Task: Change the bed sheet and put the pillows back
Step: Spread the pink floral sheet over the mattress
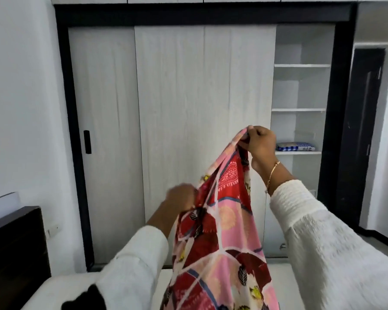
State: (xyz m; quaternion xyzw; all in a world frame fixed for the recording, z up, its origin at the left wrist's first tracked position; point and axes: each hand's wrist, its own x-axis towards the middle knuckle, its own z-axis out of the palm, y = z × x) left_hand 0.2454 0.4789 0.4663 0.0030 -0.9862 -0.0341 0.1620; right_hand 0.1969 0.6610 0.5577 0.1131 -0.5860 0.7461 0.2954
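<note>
1. Cloth first: the patterned bed sheet (pixel 220 231), red and pink with leaf and paisley prints, hangs in front of the wardrobe (pixel 170 130), bunched into long soft folds that drop out of sight at the bottom.
2. The right hand (pixel 259 143) holds it highest, level with the wardrobe's shelf that carries a folded blue-checked cloth (pixel 295 147); its fingers are curled tight, pinching a gathered corner or edge of the sheet.
3. The left hand (pixel 182 198) is lower, towards the wardrobe's left door, and blurred; it seems to grip the sheet's edge, fingers closed into the fabric.
4. Handling, as I judge it: light, limp and thin, no stiffness at all, so it sags wherever it is not held. Not fragile, perhaps a little slippery.
5. The best hold looks to be the hem: find two corners, one per hand, and spread them apart so it opens flat.
6. Below the wardrobe, a pale mattress (pixel 61 289) shows, with a dark headboard (pixel 14 242) to its left.
</note>
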